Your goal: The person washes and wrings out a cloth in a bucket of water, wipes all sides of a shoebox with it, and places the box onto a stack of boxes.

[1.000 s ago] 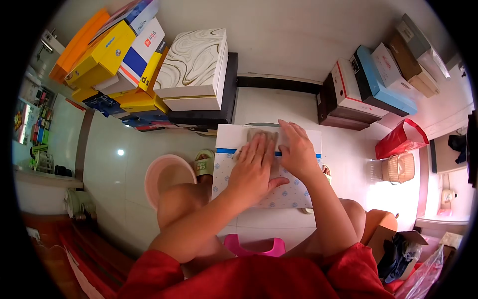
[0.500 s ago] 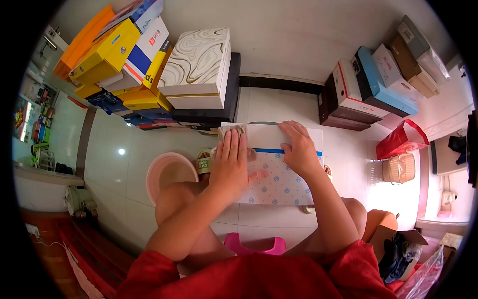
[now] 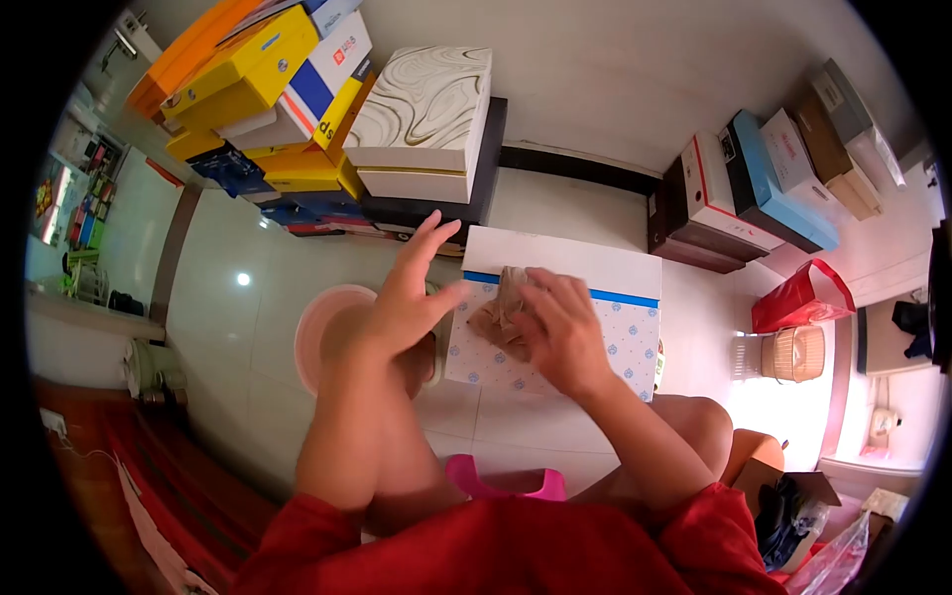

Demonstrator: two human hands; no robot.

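A white box (image 3: 615, 342) with a blue stripe and small blue prints lies between my knees. On its top, left of the middle, a crumpled beige cloth (image 3: 504, 322) is bunched up. My right hand (image 3: 567, 332) is at the cloth's right side, its fingers bent over the edge; whether they grip it is hard to tell. Off the box's left edge, my left hand (image 3: 412, 288) is raised with thumb and fingers apart, holding nothing.
Stacked shoe boxes, with a marbled box (image 3: 421, 109) among them, stand at the back left; more boxes (image 3: 734, 203) are at the back right. A pink basin (image 3: 322, 327) sits by my left leg. A red bag (image 3: 798, 297) and a woven basket (image 3: 793, 352) stand right.
My left hand has let go of the cloth and lifted off leftward. My right hand has moved from the box's back edge to the cloth, now bunched. The view has shifted slightly.
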